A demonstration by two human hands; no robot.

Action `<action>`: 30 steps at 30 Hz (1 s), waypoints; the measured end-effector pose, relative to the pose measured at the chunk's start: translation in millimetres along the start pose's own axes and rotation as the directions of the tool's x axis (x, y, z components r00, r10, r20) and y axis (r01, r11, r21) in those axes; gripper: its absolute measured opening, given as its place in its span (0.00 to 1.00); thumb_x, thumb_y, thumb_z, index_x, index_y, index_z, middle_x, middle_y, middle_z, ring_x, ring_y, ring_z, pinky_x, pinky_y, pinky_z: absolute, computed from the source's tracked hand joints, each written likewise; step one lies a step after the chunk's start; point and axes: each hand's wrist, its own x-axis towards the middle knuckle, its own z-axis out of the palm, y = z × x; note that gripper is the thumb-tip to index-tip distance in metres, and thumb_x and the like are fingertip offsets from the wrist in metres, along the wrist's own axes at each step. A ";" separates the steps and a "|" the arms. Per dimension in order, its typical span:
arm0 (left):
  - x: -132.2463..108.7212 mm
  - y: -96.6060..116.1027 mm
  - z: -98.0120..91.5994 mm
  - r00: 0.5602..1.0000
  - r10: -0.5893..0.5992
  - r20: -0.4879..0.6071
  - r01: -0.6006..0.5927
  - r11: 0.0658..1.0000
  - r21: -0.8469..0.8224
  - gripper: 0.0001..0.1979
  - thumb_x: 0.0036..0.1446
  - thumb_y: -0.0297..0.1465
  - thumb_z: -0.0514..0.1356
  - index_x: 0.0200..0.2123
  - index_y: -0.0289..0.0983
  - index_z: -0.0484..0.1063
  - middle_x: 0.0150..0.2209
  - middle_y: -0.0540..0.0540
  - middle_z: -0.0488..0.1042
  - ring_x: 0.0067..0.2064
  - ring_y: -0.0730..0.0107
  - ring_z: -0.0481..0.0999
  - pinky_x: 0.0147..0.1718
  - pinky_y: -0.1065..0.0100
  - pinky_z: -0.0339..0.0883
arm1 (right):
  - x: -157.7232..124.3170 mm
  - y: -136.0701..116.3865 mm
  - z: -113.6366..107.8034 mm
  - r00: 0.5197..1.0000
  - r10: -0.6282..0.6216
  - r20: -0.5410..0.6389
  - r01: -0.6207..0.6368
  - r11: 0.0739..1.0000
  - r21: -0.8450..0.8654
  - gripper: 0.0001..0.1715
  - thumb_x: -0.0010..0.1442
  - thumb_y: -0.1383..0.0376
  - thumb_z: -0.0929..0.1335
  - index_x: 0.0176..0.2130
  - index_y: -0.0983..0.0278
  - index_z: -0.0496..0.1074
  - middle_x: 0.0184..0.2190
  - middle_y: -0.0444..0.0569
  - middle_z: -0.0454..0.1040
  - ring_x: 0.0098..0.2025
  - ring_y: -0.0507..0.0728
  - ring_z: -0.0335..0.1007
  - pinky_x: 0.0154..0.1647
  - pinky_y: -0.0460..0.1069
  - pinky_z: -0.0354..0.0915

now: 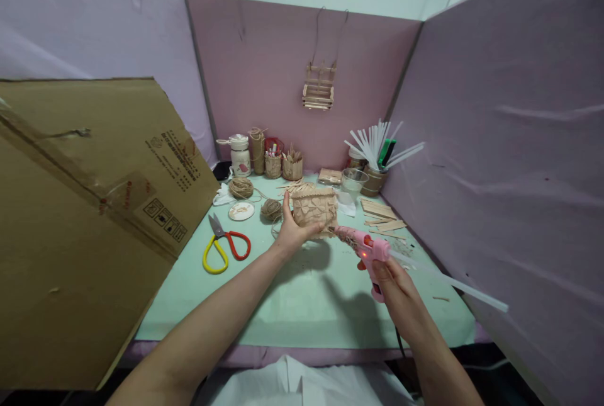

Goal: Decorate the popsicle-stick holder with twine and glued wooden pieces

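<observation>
Though its far side is hidden, the left grip [292,235] seemingly pinches tan craftwork [314,207], the right grip [399,284] a glue gun [361,242].

The glue gun [380,251] is pink with red bits. The tan craft piece [314,208] has a pattern of crooked patches, like cracked mud. The scissors [219,235] have one yellow handle and one red. The tablecloth [292,315] is minty green, the back wall [264,66] dusky pink, and the brown cardboard [94,280] has dark printed marks.
</observation>
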 end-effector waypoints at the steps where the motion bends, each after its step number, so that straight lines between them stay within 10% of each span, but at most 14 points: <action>1: 0.1 -0.2 -0.3 1.000 -0.001 0.002 0.001 1.000 0.002 0.68 0.38 0.28 0.75 0.70 0.49 0.29 0.69 0.35 0.52 0.66 0.51 0.61 0.63 0.50 0.55 | -0.5 -0.5 0.3 1.000 -0.001 0.002 0.001 1.000 -0.001 0.32 0.55 0.37 0.64 0.37 0.62 0.74 0.29 0.47 0.68 0.29 0.55 0.58 0.27 0.47 0.59; 30: 0.2 -2.1 0.0 1.000 -0.013 0.022 0.013 1.000 -0.007 0.69 0.39 0.29 0.74 0.69 0.50 0.26 0.68 0.36 0.53 0.65 0.52 0.62 0.62 0.50 0.57 | 1.4 4.6 -1.8 0.999 -0.003 -0.046 0.003 1.000 0.011 0.34 0.54 0.37 0.65 0.38 0.62 0.75 0.28 0.48 0.70 0.27 0.54 0.60 0.25 0.48 0.60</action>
